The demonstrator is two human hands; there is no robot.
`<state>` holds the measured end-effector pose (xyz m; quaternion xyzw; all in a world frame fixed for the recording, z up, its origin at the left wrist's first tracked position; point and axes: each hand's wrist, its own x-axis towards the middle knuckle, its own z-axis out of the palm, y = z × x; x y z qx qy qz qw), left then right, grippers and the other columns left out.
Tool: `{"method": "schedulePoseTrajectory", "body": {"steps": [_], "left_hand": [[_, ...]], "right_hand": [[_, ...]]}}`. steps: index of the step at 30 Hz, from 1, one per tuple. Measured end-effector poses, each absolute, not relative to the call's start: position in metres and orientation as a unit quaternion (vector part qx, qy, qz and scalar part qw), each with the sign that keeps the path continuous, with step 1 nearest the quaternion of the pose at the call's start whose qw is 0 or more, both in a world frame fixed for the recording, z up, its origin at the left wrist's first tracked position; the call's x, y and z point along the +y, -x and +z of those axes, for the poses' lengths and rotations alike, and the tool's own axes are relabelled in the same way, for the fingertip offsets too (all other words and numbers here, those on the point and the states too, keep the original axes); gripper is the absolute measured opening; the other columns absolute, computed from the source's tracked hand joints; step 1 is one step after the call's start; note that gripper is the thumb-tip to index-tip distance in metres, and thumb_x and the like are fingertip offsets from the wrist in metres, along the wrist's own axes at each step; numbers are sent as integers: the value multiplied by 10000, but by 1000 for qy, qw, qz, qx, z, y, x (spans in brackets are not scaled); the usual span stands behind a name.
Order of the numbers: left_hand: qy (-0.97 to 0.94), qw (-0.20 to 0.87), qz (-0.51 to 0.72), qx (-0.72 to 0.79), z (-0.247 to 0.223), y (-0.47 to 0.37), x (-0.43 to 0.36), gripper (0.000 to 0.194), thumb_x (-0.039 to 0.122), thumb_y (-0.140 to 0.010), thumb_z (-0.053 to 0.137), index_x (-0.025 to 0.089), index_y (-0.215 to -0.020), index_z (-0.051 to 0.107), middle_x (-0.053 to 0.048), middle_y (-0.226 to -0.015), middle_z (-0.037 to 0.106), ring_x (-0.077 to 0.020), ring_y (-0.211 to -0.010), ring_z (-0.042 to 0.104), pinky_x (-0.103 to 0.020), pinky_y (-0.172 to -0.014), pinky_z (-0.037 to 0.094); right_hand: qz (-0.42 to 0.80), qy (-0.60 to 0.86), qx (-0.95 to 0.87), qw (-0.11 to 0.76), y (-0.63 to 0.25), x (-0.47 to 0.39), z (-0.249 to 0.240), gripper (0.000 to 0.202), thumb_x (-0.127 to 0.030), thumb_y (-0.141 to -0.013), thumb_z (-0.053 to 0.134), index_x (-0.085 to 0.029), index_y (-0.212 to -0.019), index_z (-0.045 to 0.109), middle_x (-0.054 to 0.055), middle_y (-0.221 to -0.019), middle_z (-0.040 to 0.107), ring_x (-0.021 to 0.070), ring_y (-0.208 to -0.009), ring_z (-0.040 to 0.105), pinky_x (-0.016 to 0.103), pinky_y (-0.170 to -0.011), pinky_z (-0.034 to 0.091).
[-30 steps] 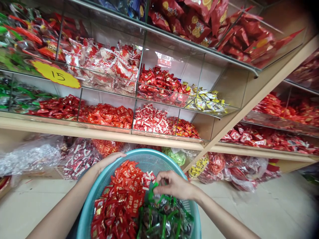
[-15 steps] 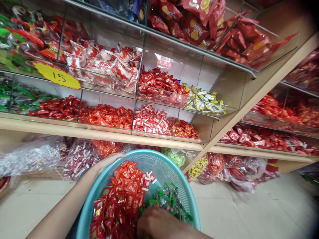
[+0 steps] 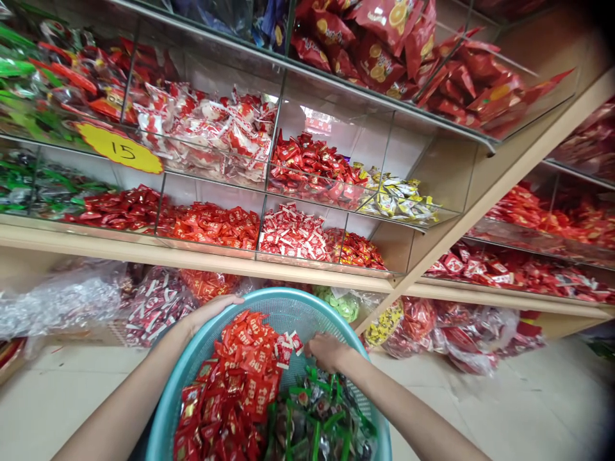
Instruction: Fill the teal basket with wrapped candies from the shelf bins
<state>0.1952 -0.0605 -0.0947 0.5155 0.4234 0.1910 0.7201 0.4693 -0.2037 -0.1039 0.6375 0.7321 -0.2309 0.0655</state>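
A round turquoise plastic basket with a mesh wall fills the lower middle. My left hand grips its rim at the upper left. Inside, red wrapped candies are heaped on the left, and green-and-clear wrapped candies on the right. A few red-and-white candies lie at the far side of the red heap. Above the green candies, just right of the red-and-white ones, is my right hand. Its fingers are curled closed, and whatever they might hold is hidden.
Beyond the basket stands a wooden shelf with clear compartments of wrapped candies. A yellow price tag reads 15. Plastic bags of candy sit below it, with more bags at the right. Pale floor tiles lie around.
My right hand has moved up and away from the green candies toward the basket's far right side, uncovering more of them. My left hand stays on the rim. The view has shifted slightly.
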Motion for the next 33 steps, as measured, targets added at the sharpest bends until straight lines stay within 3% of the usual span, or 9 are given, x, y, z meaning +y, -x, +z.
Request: {"method": "schedulePoseTrajectory", "body": {"steps": [4, 9, 19, 27, 33], "left_hand": [[-513, 724, 187, 421, -96, -194, -59, 313, 439, -656, 645, 198, -855, 655, -28, -868, 730, -234, -860, 672, -284, -752, 529], [-512, 725, 195, 417, -96, -195, -58, 310, 440, -630, 667, 200, -825, 666, -29, -852, 733, -240, -864, 672, -290, -758, 528], [-513, 718, 189, 431, -93, -197, -58, 347, 452, -606, 682, 194, -837, 682, -46, -821, 739, -251, -827, 678, -300, -724, 543], [-513, 711, 182, 445, -89, -198, -60, 360, 464, -596, 681, 200, -841, 679, -43, -814, 741, -254, -806, 684, -295, -683, 549], [-496, 730, 181, 434, -91, -197, -60, 353, 442, -606, 685, 202, -864, 682, -41, -817, 741, -248, -796, 683, -298, -686, 546]], "right_hand": [[-228, -622, 736, 137, -468, -202, -105, 273, 19, -505, 641, -210, -650, 668, 40, -744, 680, 266, -897, 603, 343, -787, 432], [-220, -625, 735, 147, -475, -202, -100, 180, -98, -527, 702, -226, -649, 670, 21, -747, 665, 252, -905, 593, 304, -751, 435], [-235, -640, 729, 62, -483, -210, -84, 231, -199, -686, 665, -211, -916, 657, 40, -927, 660, 221, -937, 567, 280, -753, 397], [-247, -646, 722, 27, -482, -217, -88, 233, -177, -722, 638, -190, -954, 627, 65, -1004, 639, 220, -984, 550, 288, -807, 395], [-233, -630, 731, -121, -478, -222, -57, 185, -183, -744, 638, -174, -927, 613, 45, -945, 624, 179, -901, 546, 268, -808, 400]]}}
